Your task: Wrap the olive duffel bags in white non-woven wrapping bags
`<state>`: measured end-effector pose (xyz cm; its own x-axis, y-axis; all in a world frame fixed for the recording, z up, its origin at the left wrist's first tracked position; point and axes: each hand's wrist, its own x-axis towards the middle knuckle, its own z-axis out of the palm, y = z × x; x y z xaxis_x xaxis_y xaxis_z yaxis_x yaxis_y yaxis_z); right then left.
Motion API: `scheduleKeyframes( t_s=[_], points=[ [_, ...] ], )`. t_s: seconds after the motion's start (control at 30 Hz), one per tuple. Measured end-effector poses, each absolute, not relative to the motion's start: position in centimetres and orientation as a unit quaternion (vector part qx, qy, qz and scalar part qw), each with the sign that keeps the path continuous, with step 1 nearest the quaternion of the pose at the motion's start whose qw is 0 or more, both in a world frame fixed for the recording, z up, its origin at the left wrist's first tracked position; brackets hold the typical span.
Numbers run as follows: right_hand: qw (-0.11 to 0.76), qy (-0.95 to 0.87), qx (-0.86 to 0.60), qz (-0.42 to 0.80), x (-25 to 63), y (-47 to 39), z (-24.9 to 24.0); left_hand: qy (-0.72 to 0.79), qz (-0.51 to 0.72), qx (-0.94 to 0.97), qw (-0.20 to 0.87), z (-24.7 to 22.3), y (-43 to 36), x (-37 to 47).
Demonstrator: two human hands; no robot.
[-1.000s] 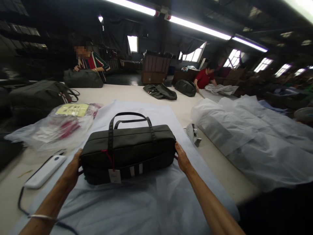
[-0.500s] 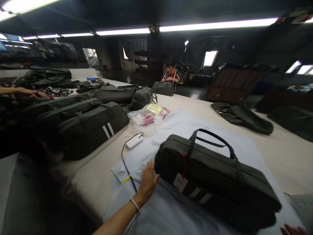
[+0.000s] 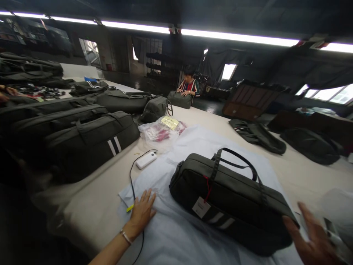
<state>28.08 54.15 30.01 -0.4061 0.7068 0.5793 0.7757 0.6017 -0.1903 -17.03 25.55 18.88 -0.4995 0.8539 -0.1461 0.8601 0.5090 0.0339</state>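
A dark green duffel bag (image 3: 237, 198) with looped handles lies on a pale plastic sheet (image 3: 193, 143) in the head view. From its near handle hangs a white paper tag (image 3: 201, 207) on a red cord. My left hand (image 3: 142, 213) rests flat on the sheet, fingers spread, left of the bag and apart from it, close to a black cable. At the bag's right end is my right hand (image 3: 314, 235), slightly blurred, thumb and fingers apart; whether the thumb touches the bag I cannot tell.
A white power bank (image 3: 146, 160) with the cable lies left of the sheet. Behind it sits a clear bag of tags (image 3: 162, 130). Several finished duffel bags (image 3: 93, 143) line the left. Across the table a co-worker (image 3: 189, 86) handles another bag. More dark bags (image 3: 256, 136) lie right.
My left hand has moved away from the duffel bag's left end, down and left onto the sheet. My right hand has come further into view beside the bag's right end. The view has shifted right.
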Motion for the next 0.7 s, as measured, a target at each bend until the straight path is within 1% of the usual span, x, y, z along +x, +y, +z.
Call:
scheduleKeyframes(
  t_s=[0.17, 0.27, 0.33, 0.37, 0.43, 0.5, 0.53, 0.57, 0.6, 0.63, 0.67, 0.7],
  points=[
    [0.234, -0.880, -0.395, -0.125, 22.8, 51.7, 30.0, 0.828, -0.060, 0.550, 0.090, 18.4, 22.4, -16.8],
    [0.204, -0.884, -0.404, -0.119, 22.6, 51.3, 30.1, 0.818, -0.082, 0.558, 0.112, 17.9, 20.8, -18.2],
    [0.185, -0.885, -0.415, -0.101, 22.9, 51.2, 30.7, 0.818, -0.092, 0.552, 0.136, 18.9, 21.5, -19.4],
    [0.176, -0.884, -0.424, -0.089, 22.9, 51.2, 31.1, 0.820, -0.076, 0.547, 0.150, 20.1, 22.5, -19.6],
    [0.159, -0.878, -0.448, -0.053, 22.7, 51.2, 32.1, 0.820, 0.018, 0.544, 0.178, 24.0, 25.5, -18.8],
    [0.146, -0.869, -0.473, -0.012, 22.1, 51.2, 33.3, 0.767, 0.216, 0.564, 0.215, 29.1, 29.6, -16.1],
    [0.144, -0.864, -0.482, 0.007, 21.8, 51.2, 33.9, 0.706, 0.299, 0.595, 0.240, 31.7, 31.9, -14.2],
    [0.144, -0.860, -0.489, 0.023, 21.4, 51.1, 34.4, 0.640, 0.351, 0.635, 0.252, 34.1, 34.4, -12.3],
    [0.146, -0.856, -0.494, 0.037, 21.2, 51.1, 34.8, 0.596, 0.372, 0.671, 0.237, 36.1, 36.9, -10.4],
    [0.150, -0.852, -0.499, 0.048, 20.9, 51.2, 35.2, 0.577, 0.357, 0.705, 0.206, 37.7, 39.6, -8.8],
    [0.155, -0.849, -0.502, 0.058, 20.8, 51.2, 35.3, 0.577, 0.315, 0.733, 0.174, 38.8, 42.2, -7.4],
    [0.164, -0.845, -0.505, 0.065, 20.7, 51.2, 35.3, 0.582, 0.300, 0.738, 0.161, 39.6, 44.9, -6.3]
  ],
)
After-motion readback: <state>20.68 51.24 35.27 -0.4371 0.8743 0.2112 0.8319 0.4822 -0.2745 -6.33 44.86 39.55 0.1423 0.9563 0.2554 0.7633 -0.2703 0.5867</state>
